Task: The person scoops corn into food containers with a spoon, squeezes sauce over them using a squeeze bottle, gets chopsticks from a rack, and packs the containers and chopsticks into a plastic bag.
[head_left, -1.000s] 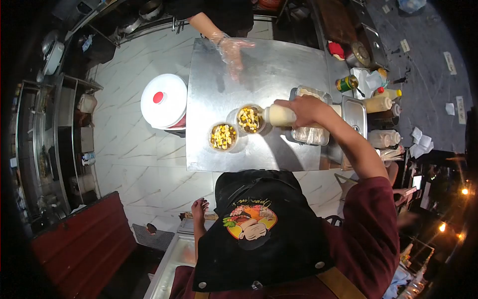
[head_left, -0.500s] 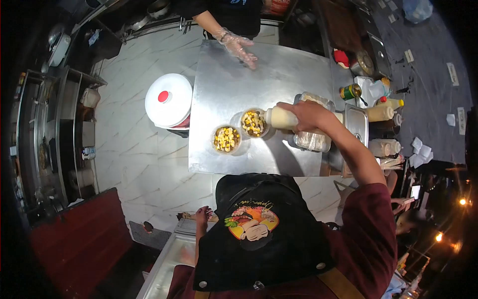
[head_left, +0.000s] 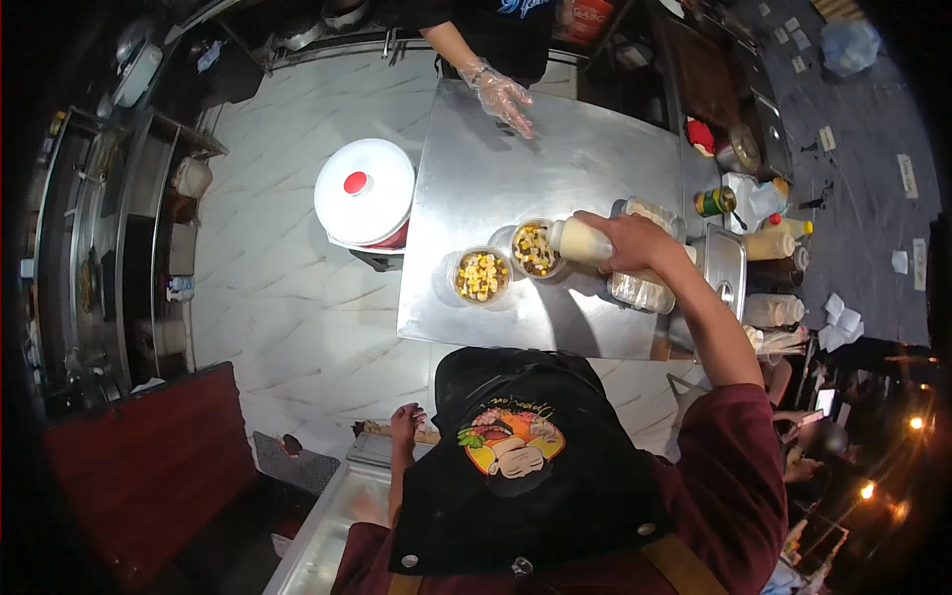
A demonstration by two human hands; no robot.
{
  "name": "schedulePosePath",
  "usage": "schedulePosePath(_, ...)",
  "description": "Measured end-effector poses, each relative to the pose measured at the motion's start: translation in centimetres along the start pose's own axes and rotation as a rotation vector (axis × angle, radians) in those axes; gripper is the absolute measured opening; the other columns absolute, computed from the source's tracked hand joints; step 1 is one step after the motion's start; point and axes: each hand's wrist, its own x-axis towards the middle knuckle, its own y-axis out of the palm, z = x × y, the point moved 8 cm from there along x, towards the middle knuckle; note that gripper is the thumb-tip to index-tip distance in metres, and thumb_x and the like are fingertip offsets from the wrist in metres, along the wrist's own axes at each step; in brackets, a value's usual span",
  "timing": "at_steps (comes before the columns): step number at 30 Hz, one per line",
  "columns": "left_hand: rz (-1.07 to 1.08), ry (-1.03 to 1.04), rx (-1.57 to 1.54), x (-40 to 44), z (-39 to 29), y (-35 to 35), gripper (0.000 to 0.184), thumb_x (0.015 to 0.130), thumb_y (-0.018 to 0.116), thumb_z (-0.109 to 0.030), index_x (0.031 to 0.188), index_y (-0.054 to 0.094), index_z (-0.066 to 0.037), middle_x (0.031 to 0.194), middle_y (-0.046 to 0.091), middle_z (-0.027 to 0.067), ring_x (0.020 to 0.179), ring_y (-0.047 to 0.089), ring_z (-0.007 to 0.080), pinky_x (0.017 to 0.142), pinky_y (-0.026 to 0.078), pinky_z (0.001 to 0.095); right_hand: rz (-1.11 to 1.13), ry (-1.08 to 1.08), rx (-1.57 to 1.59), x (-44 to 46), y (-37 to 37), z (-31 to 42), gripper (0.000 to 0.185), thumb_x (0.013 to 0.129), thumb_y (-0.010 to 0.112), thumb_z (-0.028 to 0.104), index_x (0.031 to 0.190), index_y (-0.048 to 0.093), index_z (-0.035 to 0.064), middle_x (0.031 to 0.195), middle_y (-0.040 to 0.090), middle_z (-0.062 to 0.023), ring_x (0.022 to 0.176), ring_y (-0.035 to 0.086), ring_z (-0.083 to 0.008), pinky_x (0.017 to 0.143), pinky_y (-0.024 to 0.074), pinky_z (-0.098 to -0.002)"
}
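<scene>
My right hand (head_left: 635, 243) grips a squeeze bottle (head_left: 581, 241) of pale cream-coloured sauce. The bottle is tipped sideways, its nozzle end over a clear round cup (head_left: 535, 249) filled with yellow and dark pieces, now streaked with pale sauce. Just left of it stands a second cup (head_left: 482, 277) topped with yellow corn-like bits and pale chunks. Low beside my apron, my left hand (head_left: 407, 421) hangs away from the table with loosely bent fingers, holding nothing that I can see. Under my right forearm sits a clear plastic container (head_left: 643, 293), partly hidden.
Across the steel table (head_left: 555, 139), a co-worker's gloved hand (head_left: 503, 99) hovers over the far edge. A white-lidded cooler (head_left: 365, 193) stands at the left. Right of the table are a metal pan (head_left: 727, 273), a can (head_left: 714, 202) and several sauce bottles (head_left: 769, 245).
The view has shifted, so the table sits farther right. More pale sauce lies on the right cup's filling, and my right hand still holds the bottle tilted over it.
</scene>
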Motion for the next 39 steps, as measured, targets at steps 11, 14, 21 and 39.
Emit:
schedulePosePath(11,0.04,-0.083,0.111,3.3,-3.0,-4.6,0.022,0.1,0.067,-0.021,0.112,0.068,-0.003,0.084,0.072,0.0081,0.069,0.073,0.0206,0.054,0.051,0.0327,-0.06,0.07,0.125,-3.4,1.7,2.3,0.098,0.072,0.084,0.033,0.16,0.04,0.0324,0.11,0.077,-0.0225,0.102,0.073,-0.0469,0.092,0.0576,-0.054)
schedulePosePath(14,0.111,-0.036,0.119,3.7,-6.2,-3.8,0.02,0.099,0.068,-0.02,0.11,0.067,-0.003,0.083,0.071,0.0078,0.067,0.072,0.0202,0.053,0.05,0.0325,-0.131,0.132,0.164,-4.0,1.7,1.7,0.099,0.072,0.085,0.034,0.16,0.039,0.0308,0.109,0.076,-0.0222,0.104,0.072,-0.0462,0.092,0.0574,-0.0537)
schedulePosePath(21,-0.001,0.049,0.204,4.6,-9.8,-2.1,0.019,0.102,0.067,-0.023,0.111,0.067,-0.006,0.085,0.073,0.0074,0.072,0.071,0.018,0.058,0.051,0.0304,-0.137,0.139,0.436,-6.4,8.4,1.3,0.108,0.071,0.084,0.034,0.166,0.034,0.0239,0.112,0.076,-0.0247,0.107,0.071,-0.0467,0.096,0.0564,-0.0517)
schedulePosePath(39,0.19,0.259,0.655,-2.4,-8.4,9.9,0.021,0.104,0.065,-0.021,0.11,0.068,-0.001,0.086,0.073,0.0101,0.074,0.071,0.0188,0.06,0.052,0.0271,-1.062,-0.071,1.327,-20.5,8.4,-4.7,0.083,0.067,0.1,0.015,0.139,0.06,0.0021,0.129,0.071,-0.0073,0.119,0.067,-0.0191,0.109,0.0514,-0.0356)
